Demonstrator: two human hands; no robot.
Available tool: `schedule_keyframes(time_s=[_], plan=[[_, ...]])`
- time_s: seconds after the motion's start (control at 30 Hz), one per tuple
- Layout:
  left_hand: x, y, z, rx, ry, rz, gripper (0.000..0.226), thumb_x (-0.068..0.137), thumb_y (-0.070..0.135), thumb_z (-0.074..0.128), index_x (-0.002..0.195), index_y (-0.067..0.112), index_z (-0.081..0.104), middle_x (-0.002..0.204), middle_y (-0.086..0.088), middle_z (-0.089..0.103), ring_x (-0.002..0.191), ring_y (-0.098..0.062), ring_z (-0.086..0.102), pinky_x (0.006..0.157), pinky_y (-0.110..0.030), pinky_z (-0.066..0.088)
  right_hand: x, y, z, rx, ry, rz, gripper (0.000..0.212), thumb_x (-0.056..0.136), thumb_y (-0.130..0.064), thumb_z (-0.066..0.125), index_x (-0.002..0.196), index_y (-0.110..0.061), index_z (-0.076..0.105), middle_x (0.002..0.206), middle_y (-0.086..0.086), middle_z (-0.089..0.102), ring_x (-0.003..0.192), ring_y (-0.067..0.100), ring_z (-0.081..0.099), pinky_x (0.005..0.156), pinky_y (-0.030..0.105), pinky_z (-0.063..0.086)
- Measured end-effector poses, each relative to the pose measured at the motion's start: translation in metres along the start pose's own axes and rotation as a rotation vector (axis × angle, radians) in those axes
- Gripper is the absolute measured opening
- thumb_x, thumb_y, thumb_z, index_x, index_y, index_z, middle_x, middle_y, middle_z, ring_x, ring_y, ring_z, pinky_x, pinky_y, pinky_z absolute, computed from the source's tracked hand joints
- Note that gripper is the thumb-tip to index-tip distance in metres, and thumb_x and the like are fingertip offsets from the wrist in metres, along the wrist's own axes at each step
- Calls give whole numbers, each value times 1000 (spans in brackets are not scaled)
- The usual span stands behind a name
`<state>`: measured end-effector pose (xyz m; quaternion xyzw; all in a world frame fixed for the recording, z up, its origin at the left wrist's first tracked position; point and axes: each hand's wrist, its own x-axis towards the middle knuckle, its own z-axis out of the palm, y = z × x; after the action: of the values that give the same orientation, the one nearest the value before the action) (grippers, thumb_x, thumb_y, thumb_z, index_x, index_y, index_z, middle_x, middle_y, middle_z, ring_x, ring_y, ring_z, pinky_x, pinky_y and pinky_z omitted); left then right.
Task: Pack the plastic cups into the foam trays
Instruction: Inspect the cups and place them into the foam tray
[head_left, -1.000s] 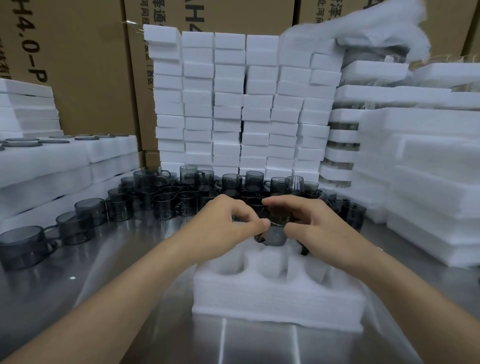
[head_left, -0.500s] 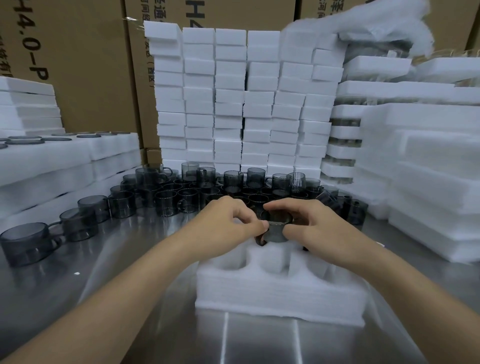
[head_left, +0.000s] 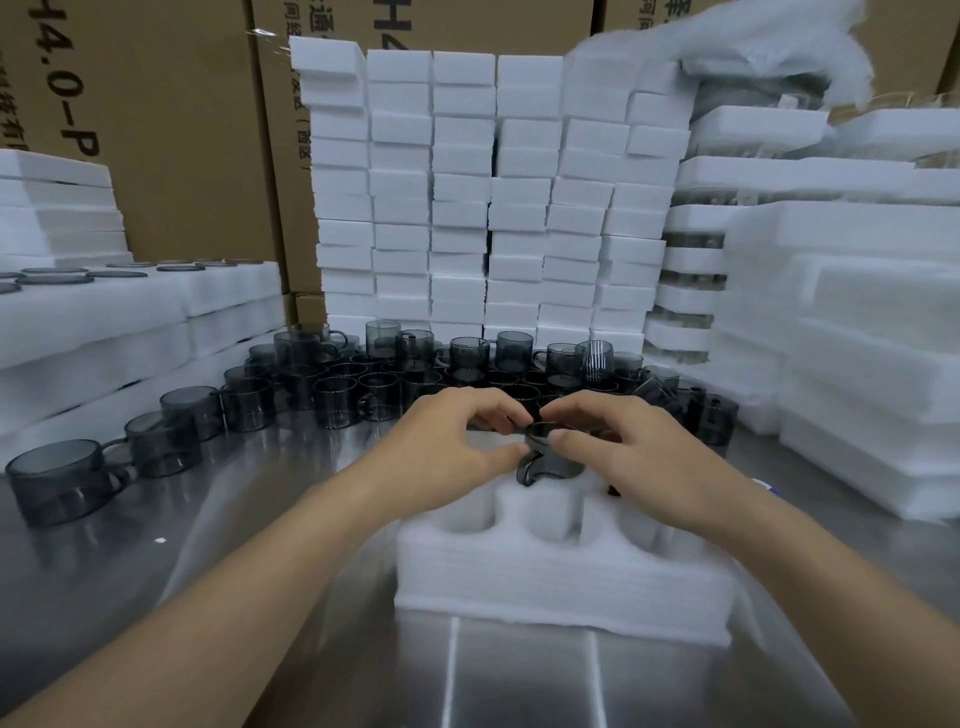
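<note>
I see the left hand (head_left: 447, 441) and right hand (head_left: 623, 457) pinching one cup (head_left: 548, 460) together over the tray's (head_left: 561, 582) 12 o'clock row. If its handle (head_left: 527, 470), at 7 o'clock, snags foam, the cup may jam tilted.

I work at a shiny steel table (head_left: 104, 582); a small white scrap (head_left: 161, 540) lies on it, and brown cardboard boxes (head_left: 192, 156) with black print stand behind.

Foam tray (head_left: 561, 582) lies before clustered cups (head_left: 363, 384); foam stacks (head_left: 467, 208) stand behind.
</note>
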<state>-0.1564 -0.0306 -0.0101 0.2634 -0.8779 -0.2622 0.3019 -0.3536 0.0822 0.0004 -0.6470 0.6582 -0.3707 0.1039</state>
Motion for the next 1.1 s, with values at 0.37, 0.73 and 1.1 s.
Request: schedule_keyframes(time_s=[0.37,0.73,1.1], plan=[[1,-7,2,42,-26,-59,17,88,48,84,103,44,77,119,21,65,123,-4,59,114,-44,45,2,7,5,-133,-100,35,25,92,-46,74,117,-44,70,122,-21,62,115,-2,56,93,23,44],[-2,-5,2,209,-9,20,22,95,61,68,112,46,70,117,24,64,119,3,58,113,-45,44,3,10,5,-225,-85,59,44,92,-63,66,130,-40,65,127,-23,66,118,3,59,103,32,48],[-9,11,1,443,-54,45,31,101,63,50,119,45,67,114,21,62,108,-3,60,102,-41,49,5,12,7,-173,-71,68,68,70,-78,63,127,-41,68,121,-25,69,116,-1,61,104,35,51]])
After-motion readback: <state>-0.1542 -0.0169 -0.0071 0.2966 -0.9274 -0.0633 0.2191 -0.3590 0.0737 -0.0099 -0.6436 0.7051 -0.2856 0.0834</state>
